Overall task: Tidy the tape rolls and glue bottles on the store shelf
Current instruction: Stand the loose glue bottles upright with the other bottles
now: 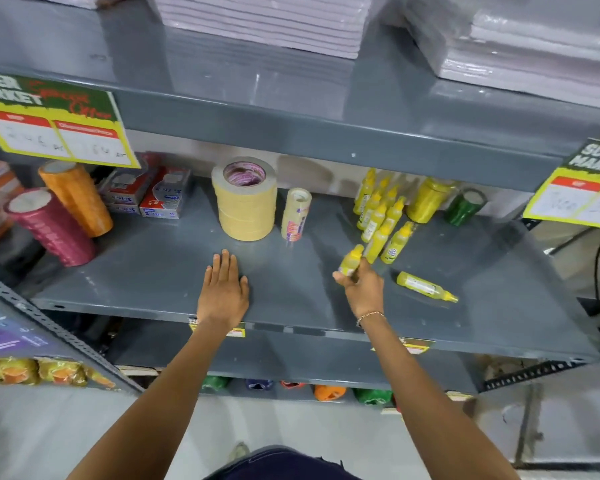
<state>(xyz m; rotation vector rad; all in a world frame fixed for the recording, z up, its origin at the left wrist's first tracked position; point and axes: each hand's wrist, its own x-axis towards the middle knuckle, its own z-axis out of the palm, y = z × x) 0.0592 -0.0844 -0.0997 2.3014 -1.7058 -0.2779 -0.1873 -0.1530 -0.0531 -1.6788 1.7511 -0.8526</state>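
Yellow glue bottle (351, 260) sits clenched in your right hand (362, 289), near the shelf's (153, 271) middle; your left hand (223, 289) lies flat and empty. Set it down hastily and you could topple the standing bottles (381, 216) just behind. Another bottle (426, 287) lies toward the front edge and might roll off.

The shelf (160, 271) is dark grey. The glue bottle (351, 260) in my fingers (340, 277) is yellow, like the bottle lying flat (425, 286), which has a white label. The big tape stack (246, 202) is pale yellow with a pink core. At left stand one orange roll (77, 199) and one dark pink roll (51, 226). A green roll (464, 206) is at right. The price signs (54, 121) are yellow, red and white.
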